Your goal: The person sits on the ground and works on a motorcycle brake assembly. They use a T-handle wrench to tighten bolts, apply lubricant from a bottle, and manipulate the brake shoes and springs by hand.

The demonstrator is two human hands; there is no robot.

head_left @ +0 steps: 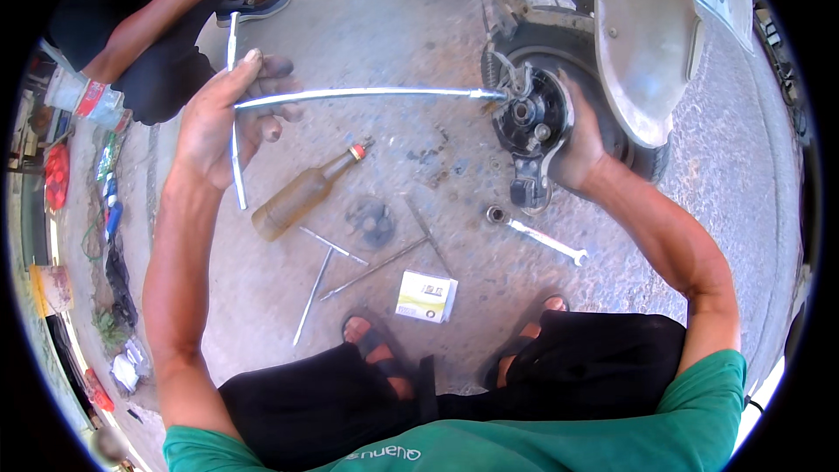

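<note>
My left hand grips the crossbar of a chrome T-handle wrench, the thumb up along the bar and some fingers loose. The wrench's long shaft lies level to the right. Its tip meets the near left edge of a round black brake plate, beside a lever and spring; the exact contact cannot be made out. My right hand is wrapped round the plate's right side, with fingers partly hidden behind it. Behind the plate is the wheel's tyre, under a worn pale mudguard.
On the concrete lie a brown bottle with a red cap, smaller T-handle wrenches, a combination wrench, a socket and a small white-and-yellow box. Another person's arm and shoe are at upper left.
</note>
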